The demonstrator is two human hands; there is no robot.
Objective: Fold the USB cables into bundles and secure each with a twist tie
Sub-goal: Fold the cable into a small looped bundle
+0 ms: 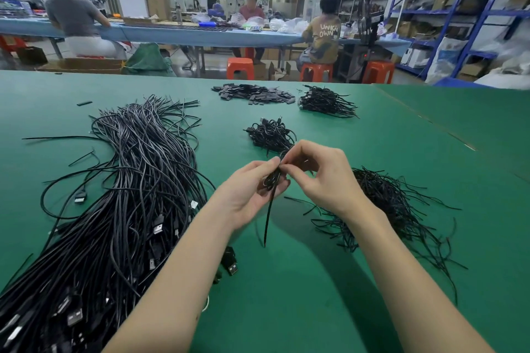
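While our left hand [249, 191] grips a small folded cable bundle [274, 179] above the middle of the green counter [430, 152], our right hand [321, 178] pinches a thin black twist tie [282, 155] at its top. One stiff end [268, 221] points down toward us. Long shiny cables [129, 195] lie piled left.

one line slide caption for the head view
Both hands twist a tie around a folded cable bundle above a green table.

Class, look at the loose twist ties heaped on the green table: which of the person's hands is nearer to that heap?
Right. The right hand is just left of the twist tie heap; the left hand is farther left.
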